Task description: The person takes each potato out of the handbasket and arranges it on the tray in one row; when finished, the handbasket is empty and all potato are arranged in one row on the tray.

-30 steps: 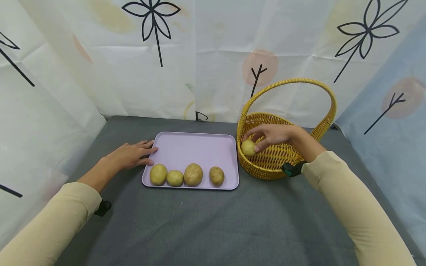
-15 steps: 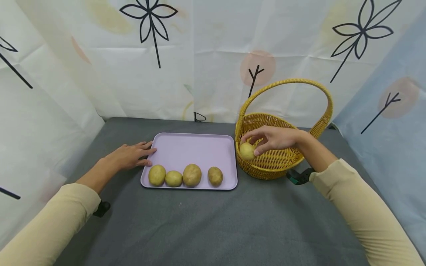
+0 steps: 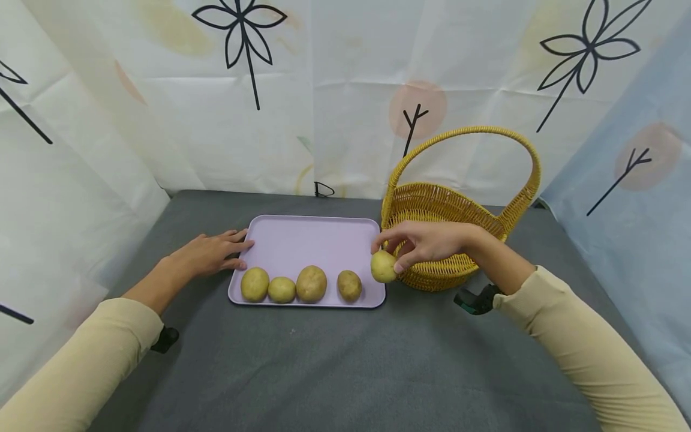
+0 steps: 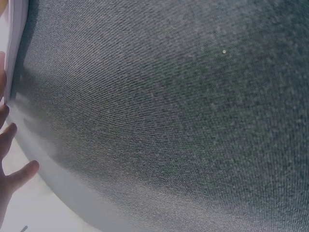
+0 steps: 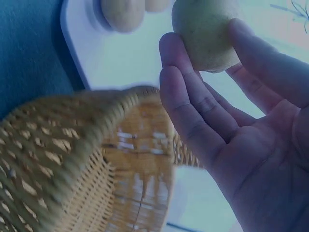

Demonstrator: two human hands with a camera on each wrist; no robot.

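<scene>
My right hand [image 3: 432, 243] pinches a pale yellow potato [image 3: 383, 267] between thumb and fingertips, just over the right edge of the lilac tray [image 3: 313, 231]. The right wrist view shows this potato [image 5: 207, 34] in the fingers, with the basket below. My left hand [image 3: 210, 252] rests with spread fingers on the tray's left edge. Along the tray's near side lie several potatoes in a row, among them a large brown one [image 3: 311, 284] and a smaller one [image 3: 349, 286] set apart to its right. In the left wrist view only some fingers [image 4: 19, 176] appear at the left.
A yellow wicker basket [image 3: 432, 195] with a tall arched handle [image 3: 475, 131] stands right of the tray, partly behind my right hand. Grey cloth [image 3: 302, 372] covers the table. A patterned white curtain [image 3: 345, 132] hangs behind it.
My right hand has lifted the potato out of the basket and carried it left and toward me, to the tray's right edge. My left hand stays on the tray.
</scene>
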